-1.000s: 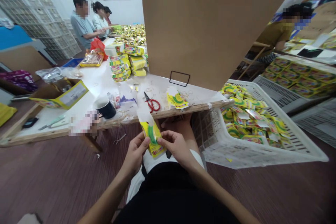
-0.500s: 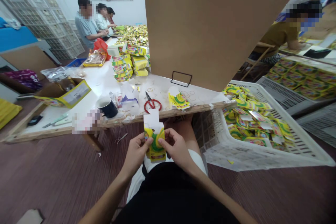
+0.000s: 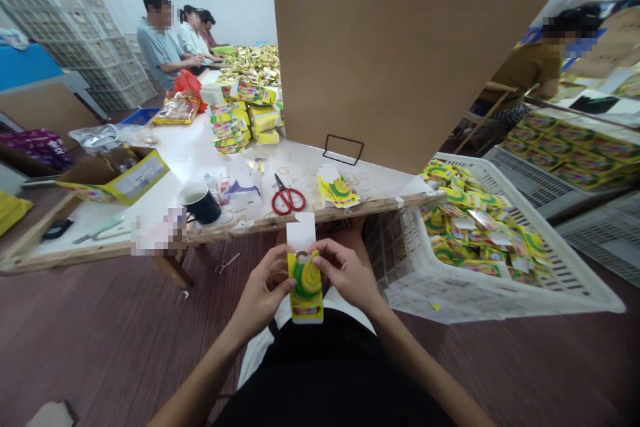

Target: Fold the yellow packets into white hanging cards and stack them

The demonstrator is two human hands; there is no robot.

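Observation:
Over my lap is a small yellow and green carton (image 3: pixel 306 290), held upright with its white top flap (image 3: pixel 301 233) standing up. My left hand (image 3: pixel 270 287) pinches its left side, thumb on the front. At the upper right edge of the carton, my right hand (image 3: pixel 347 273) grips with thumb and fingers near the opening. Whether anything is inside the carton cannot be seen. Just beyond on the table's edge lie red-handled scissors (image 3: pixel 289 197) and a small stack of flat yellow cartons (image 3: pixel 340 189).
To my right stands a white plastic crate (image 3: pixel 565 293) full of yellow cartons. A large cardboard sheet (image 3: pixel 380 53) rises behind the table (image 3: pixel 185 147). A dark mug (image 3: pixel 203 203), an open box (image 3: pixel 125 180) and bundled cartons (image 3: pixel 230 127) sit on the left. Several people work farther off.
The carton has come slightly lower and to the right, its front turned more squarely to me. My right hand has shifted from its side up to its top edge.

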